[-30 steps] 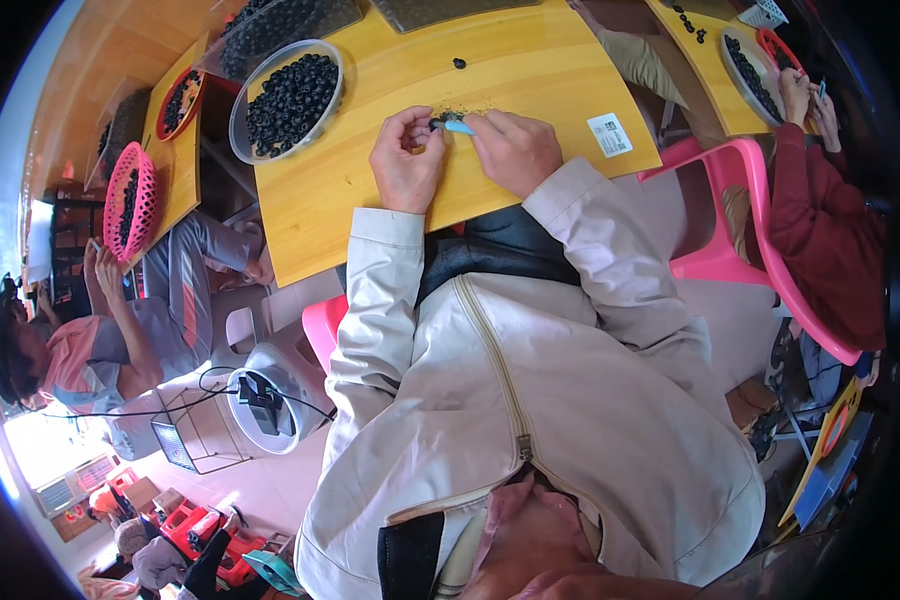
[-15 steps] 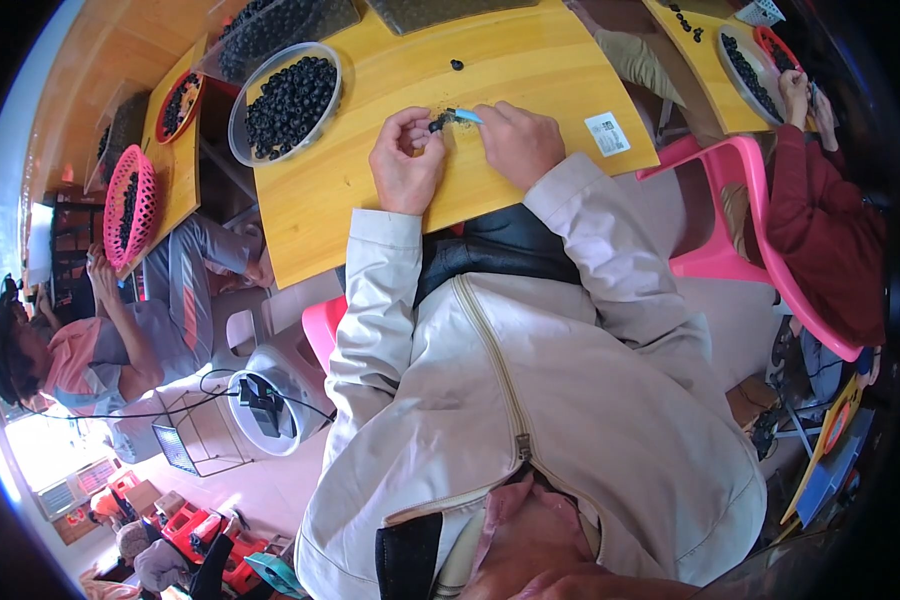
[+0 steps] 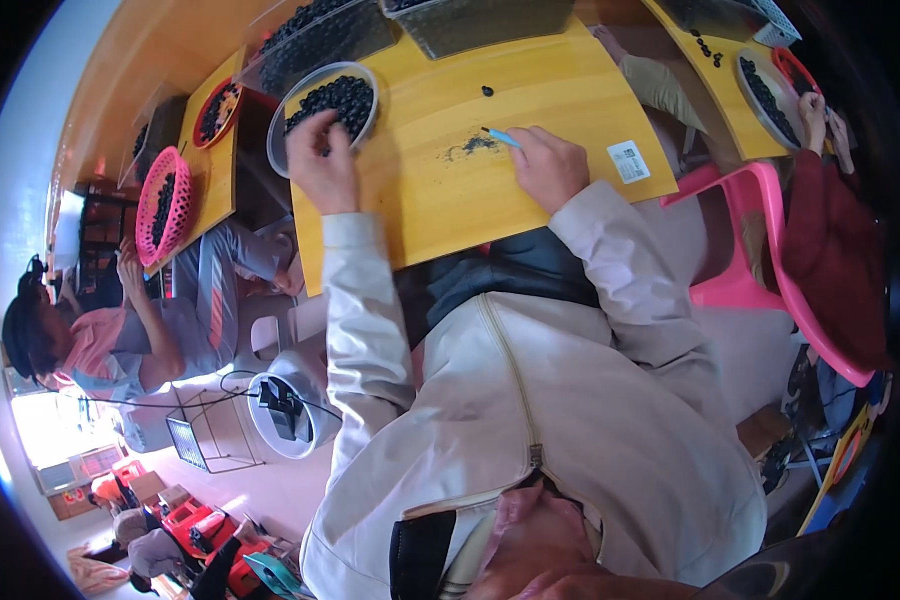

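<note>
Over the clear bowl point(image 3: 278, 138), your left hand point(image 3: 322, 165) is blurred — I can't tell its grip; right of the bowl, your right hand point(image 3: 552, 168) clamps a blue tool point(image 3: 504, 137).

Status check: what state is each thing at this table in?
Clear round tub: uncovered, holding many black pieces.
Left hand: at the tub, blurred; grip unclear.
Blue tool: held, tip toward the debris.
Right hand: closed around the tool.
Dark debris: scattered on the yellow table.
Single black piece: lying apart.
White label: flat on the table.
</note>
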`<state>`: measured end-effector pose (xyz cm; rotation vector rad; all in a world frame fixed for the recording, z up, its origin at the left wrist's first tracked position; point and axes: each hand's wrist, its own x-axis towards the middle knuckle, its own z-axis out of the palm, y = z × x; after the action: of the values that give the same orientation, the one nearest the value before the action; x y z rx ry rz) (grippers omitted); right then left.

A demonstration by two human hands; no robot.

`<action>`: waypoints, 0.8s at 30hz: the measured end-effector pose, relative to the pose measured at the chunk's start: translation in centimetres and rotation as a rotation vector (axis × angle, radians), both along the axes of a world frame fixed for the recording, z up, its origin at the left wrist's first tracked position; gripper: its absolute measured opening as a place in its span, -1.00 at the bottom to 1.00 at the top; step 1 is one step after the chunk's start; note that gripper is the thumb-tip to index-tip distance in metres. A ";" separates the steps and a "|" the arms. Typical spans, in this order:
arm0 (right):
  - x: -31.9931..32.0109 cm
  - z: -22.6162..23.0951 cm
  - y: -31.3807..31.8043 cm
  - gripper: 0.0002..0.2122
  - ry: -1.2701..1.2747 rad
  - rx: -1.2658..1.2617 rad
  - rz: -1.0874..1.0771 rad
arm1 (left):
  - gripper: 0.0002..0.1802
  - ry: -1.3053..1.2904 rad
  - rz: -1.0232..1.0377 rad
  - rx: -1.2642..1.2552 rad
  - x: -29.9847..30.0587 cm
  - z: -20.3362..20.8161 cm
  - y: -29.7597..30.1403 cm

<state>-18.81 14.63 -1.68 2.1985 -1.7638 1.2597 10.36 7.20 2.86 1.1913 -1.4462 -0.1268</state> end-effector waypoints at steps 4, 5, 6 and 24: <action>-0.2 0.5 -0.2 -0.85 -0.069 0.016 -0.026 | -0.70 -0.316 -0.007 -0.055 -1.5 2.6 -2.8; -0.2 0.6 -0.1 -0.85 -0.068 0.016 -0.032 | -0.70 -0.337 -0.137 -0.004 -2.5 2.4 -3.5; -0.4 0.8 -0.1 -0.87 -0.090 0.018 -0.044 | -0.71 -0.341 -0.226 0.118 -4.1 1.8 -3.7; -1.0 1.3 -0.5 -0.89 -0.172 0.019 -0.089 | -0.71 -0.373 -0.566 0.273 -12.2 -2.7 -5.0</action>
<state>-19.80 14.10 -0.41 2.0511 -1.9170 1.4571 -1.85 2.21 0.18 1.0210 -2.1257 -0.5270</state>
